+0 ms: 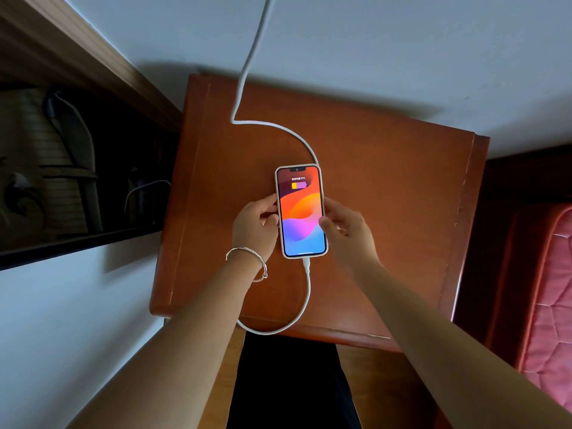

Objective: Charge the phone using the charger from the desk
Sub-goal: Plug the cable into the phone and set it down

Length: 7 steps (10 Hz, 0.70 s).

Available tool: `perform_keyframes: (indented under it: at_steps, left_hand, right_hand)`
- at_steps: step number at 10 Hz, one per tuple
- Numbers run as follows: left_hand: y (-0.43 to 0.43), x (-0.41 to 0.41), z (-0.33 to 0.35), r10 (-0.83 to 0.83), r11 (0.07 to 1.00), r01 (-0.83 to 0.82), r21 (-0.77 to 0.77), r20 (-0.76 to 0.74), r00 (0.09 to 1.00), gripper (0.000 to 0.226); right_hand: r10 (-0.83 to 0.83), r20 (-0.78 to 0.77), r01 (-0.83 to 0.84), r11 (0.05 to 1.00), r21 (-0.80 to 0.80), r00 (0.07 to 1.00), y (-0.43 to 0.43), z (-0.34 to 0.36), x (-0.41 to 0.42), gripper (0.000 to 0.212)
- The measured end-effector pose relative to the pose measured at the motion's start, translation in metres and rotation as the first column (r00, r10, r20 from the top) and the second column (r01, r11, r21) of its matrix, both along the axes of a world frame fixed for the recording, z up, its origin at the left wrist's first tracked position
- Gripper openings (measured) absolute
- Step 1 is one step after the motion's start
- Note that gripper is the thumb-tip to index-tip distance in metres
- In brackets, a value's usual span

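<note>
Looks basically done: charging cable plugged in, phone showing a battery icon, left hand and right hand pinching its edges.

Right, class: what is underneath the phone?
The wooden tabletop shows around the phone. The white cable vanishes at its top right corner; its course beneath is covered. The left hand and right hand grip its edges.

left hand and right hand reach forward, fingers curled inward.
</note>
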<state>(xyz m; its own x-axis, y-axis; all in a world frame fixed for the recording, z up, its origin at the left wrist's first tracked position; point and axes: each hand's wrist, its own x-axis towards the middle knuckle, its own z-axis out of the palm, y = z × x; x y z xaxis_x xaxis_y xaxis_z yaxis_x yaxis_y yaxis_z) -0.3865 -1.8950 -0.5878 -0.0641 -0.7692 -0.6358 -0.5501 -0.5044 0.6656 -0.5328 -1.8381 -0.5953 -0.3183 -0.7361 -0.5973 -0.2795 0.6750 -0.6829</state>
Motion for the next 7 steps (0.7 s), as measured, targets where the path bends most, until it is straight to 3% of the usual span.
perform_keyframes:
  at_steps: [4, 6, 7]
  left_hand:
    - [-0.004, 0.000, 0.005, 0.002, 1.000, -0.001, -0.031, 0.043, 0.999, 0.025]
    - [-0.012, 0.015, 0.058, 0.030, 0.997, -0.022, -0.072, 0.110, 0.993, 0.007]
    - [-0.023, 0.023, 0.103, 0.016, 0.997, -0.012, -0.072, 0.055, 0.998, 0.007]
  right_hand:
    - [-0.108, 0.112, 0.098, 0.991, 0.090, 0.988, -0.003, -0.004, -0.004, 0.026]
    - [-0.174, 0.089, 0.163, 0.979, 0.123, 0.981, -0.011, 0.047, -0.014, 0.019]
    - [-0.308, 0.215, 0.279, 0.948, 0.155, 0.927, -0.024, 0.094, -0.017, 0.013]
